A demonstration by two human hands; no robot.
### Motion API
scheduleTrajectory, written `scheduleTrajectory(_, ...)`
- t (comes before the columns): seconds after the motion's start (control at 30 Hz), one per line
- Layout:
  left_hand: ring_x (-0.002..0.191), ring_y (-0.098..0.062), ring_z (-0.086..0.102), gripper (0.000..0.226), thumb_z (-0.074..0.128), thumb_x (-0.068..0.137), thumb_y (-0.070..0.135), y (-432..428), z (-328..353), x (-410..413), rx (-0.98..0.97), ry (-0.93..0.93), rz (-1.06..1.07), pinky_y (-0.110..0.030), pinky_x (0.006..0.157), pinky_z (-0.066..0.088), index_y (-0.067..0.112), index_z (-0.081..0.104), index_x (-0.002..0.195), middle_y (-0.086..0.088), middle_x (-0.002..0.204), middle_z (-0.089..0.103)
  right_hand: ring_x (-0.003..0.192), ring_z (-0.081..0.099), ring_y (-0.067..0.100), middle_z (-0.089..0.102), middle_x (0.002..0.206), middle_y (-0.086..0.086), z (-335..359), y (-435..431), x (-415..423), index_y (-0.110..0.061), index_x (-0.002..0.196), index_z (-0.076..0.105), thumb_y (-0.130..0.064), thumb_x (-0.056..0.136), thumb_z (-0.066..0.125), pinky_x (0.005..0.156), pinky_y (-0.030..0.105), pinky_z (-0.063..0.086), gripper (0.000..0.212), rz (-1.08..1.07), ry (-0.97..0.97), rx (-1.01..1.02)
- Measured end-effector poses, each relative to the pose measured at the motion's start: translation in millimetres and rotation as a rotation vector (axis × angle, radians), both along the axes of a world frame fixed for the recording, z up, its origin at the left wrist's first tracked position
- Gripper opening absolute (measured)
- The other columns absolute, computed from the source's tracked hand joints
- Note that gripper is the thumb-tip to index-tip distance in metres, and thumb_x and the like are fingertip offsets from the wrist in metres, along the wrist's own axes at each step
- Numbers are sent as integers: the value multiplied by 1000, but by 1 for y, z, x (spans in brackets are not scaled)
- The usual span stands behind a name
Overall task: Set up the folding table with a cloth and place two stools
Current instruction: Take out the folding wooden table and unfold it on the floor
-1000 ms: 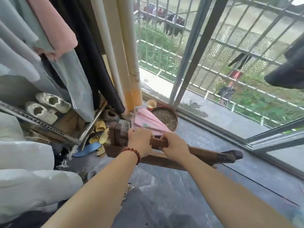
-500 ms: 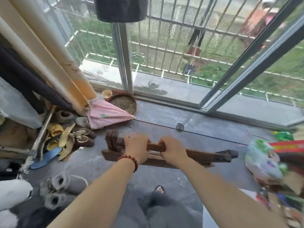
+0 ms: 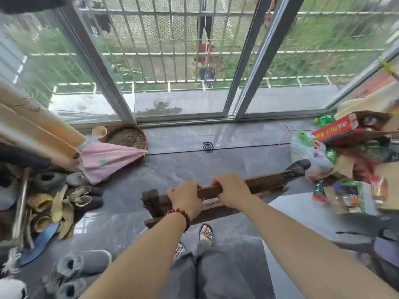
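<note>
Both hands are on a folded wooden frame [image 3: 265,183] (dark wood, legs folded flat; table or stool, cannot tell). Left hand [image 3: 185,198] and right hand [image 3: 232,192] sit side by side on its top rail, knuckles up, each grip clenched round the rail. Red bead bracelet [image 3: 179,213] on the left wrist. The frame lies lengthwise left to right in front of the person's legs, above a sandalled foot [image 3: 206,230]; its right end with a black foot cap reaches near the plastic bags [image 3: 308,147]. Whether it touches the grey tiled floor [image 3: 183,169] cannot be told.

Left side: pink umbrella [image 3: 108,158] lying closed on the floor, tip toward a round basin [image 3: 126,137] of brown granules, small cup [image 3: 99,132] just beside the basin. Pile of worn shoes [image 3: 60,203] below the umbrella, grey slippers [image 3: 86,262] nearer the camera. Mosquito coil [image 3: 208,146] on the floor ahead of the hands. Right side: red box [image 3: 334,129] on top of a heap of packets. Sliding window frame [image 3: 246,83] ahead, barred railing and greenery outside.
</note>
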State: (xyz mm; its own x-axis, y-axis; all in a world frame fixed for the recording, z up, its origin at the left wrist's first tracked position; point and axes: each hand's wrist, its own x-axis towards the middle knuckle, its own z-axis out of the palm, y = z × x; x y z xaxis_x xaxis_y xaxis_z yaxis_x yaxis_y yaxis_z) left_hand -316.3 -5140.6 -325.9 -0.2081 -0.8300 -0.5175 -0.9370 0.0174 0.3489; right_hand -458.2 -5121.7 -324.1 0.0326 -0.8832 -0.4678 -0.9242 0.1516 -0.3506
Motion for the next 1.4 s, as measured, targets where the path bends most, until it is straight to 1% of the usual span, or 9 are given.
scheduleTrajectory(0.27, 101, -23, 58, 18, 51, 85, 17, 40, 0, -38, -137, -39, -105, -40, 95, 25, 24, 64, 95, 3, 96, 66, 103, 57, 25, 65, 107, 2, -5, 52, -30, -23, 102, 66, -9, 76, 59, 86, 30, 44, 30, -127, -49, -42)
scheduleTrajectory(0.43, 101, -22, 56, 17, 52, 86, 17, 62, 8, -70, -180, -77, -221, -40, 94, 26, 25, 63, 95, 4, 96, 66, 98, 58, 26, 65, 103, 3, -4, 83, -63, -24, 98, 65, -10, 75, 59, 80, 30, 44, 28, -165, -76, -44)
scheduleTrajectory(0.63, 102, -21, 57, 20, 55, 83, 15, 99, 9, -121, -196, -62, -279, -39, 96, 27, 30, 63, 94, 5, 98, 65, 92, 58, 26, 63, 96, 0, -8, 130, -114, -32, 83, 54, -10, 73, 59, 77, 37, 49, 25, -173, -136, -65)
scheduleTrajectory(0.77, 104, -20, 55, 20, 56, 83, 14, 124, -5, -153, -172, -64, -304, -41, 100, 26, 30, 60, 95, 6, 100, 62, 94, 59, 25, 66, 98, -2, -22, 158, -152, -32, 92, 61, -14, 76, 59, 82, 38, 49, 24, -153, -108, -83)
scheduleTrajectory(0.87, 104, -20, 54, 18, 55, 84, 14, 144, -21, -169, -144, -72, -255, -41, 97, 23, 31, 56, 89, 6, 98, 60, 100, 59, 24, 67, 102, -3, -38, 175, -172, -32, 100, 65, -15, 77, 59, 89, 37, 45, 29, -114, -91, -125)
scheduleTrajectory(0.97, 107, -20, 54, 16, 57, 85, 19, 162, -40, -180, -87, -37, -167, -38, 94, 24, 30, 60, 97, 4, 101, 62, 103, 58, 25, 67, 105, -1, -58, 184, -184, -31, 103, 67, -15, 77, 59, 89, 35, 43, 31, -79, -91, -110)
scheduleTrajectory(1.13, 106, -20, 55, 15, 64, 84, 30, 186, -78, -181, -20, 32, 23, -37, 90, 24, 30, 60, 99, 7, 101, 64, 95, 56, 21, 65, 92, -6, -91, 190, -186, -32, 91, 65, -11, 79, 55, 77, 33, 28, 26, 8, -40, -72)
scheduleTrajectory(1.23, 105, -20, 55, 14, 64, 83, 32, 198, -105, -177, -6, 37, 113, -36, 87, 24, 31, 59, 96, 7, 99, 64, 93, 54, 20, 61, 89, -7, -115, 192, -179, -32, 86, 62, -9, 80, 51, 77, 36, 21, 26, 38, -9, -63)
scheduleTrajectory(1.4, 107, -23, 57, 12, 65, 81, 32, 217, -151, -170, 11, 62, 254, -38, 95, 30, 33, 53, 86, 3, 101, 66, 101, 53, 19, 60, 99, -7, -158, 193, -175, -35, 103, 64, -5, 80, 48, 86, 40, 23, 41, 188, 25, -43)
